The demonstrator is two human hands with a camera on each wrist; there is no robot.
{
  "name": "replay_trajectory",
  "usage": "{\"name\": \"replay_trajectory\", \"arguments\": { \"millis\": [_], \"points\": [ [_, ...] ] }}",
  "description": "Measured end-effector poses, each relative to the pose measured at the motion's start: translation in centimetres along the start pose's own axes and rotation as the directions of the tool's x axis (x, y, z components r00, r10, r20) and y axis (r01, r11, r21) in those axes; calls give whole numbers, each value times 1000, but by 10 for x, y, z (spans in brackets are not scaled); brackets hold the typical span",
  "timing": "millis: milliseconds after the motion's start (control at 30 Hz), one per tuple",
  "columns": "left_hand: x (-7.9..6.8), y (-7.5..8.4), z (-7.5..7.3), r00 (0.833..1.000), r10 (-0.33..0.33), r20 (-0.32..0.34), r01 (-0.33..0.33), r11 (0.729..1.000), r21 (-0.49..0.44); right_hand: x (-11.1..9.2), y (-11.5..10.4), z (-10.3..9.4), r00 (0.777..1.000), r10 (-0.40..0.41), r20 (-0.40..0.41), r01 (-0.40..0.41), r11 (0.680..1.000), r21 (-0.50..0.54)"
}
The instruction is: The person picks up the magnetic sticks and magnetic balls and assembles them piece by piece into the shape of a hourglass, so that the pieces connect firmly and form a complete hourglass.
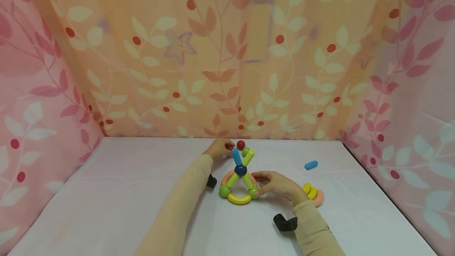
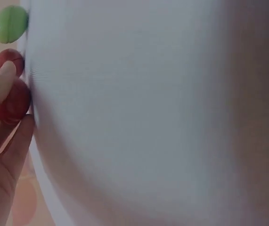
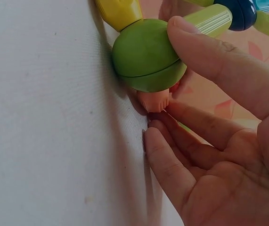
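Observation:
At the back of the table my left hand pinches a red ball between thumb and fingers. Another red ball and a green ball lie just to its right. A toy figure of magnetic balls and sticks stands mid-table: a yellow curved stick and peach curved sticks form its base with green balls, and green sticks rise to a dark blue ball. From that ball a blue stick and a lime stick spread upward. My right hand holds the figure's right green ball, thumb on its side.
Right of my right hand lie yellow curved sticks beside a peach curved stick. A short blue stick rests farther back on the right. Patterned cloth encloses the white table behind and at both sides.

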State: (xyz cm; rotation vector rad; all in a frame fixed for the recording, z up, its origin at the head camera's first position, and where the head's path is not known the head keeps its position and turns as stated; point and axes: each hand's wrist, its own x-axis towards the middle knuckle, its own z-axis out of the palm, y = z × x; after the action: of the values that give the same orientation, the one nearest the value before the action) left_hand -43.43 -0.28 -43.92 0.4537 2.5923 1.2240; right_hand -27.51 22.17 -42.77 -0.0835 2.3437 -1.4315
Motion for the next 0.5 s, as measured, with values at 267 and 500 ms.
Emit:
{"name": "replay_trajectory", "arguments": {
  "millis": [267,500],
  "points": [
    [-21,-15,-10,1000,-2,-27,2,999,34,-1,-2,5,1000,7,5,-7,1000,-13],
    [-57,-17,-29,997,-3,-82,2,1000,-16,-1,0,-1,1000,-3,1,3,999,-33]
  ]
}}
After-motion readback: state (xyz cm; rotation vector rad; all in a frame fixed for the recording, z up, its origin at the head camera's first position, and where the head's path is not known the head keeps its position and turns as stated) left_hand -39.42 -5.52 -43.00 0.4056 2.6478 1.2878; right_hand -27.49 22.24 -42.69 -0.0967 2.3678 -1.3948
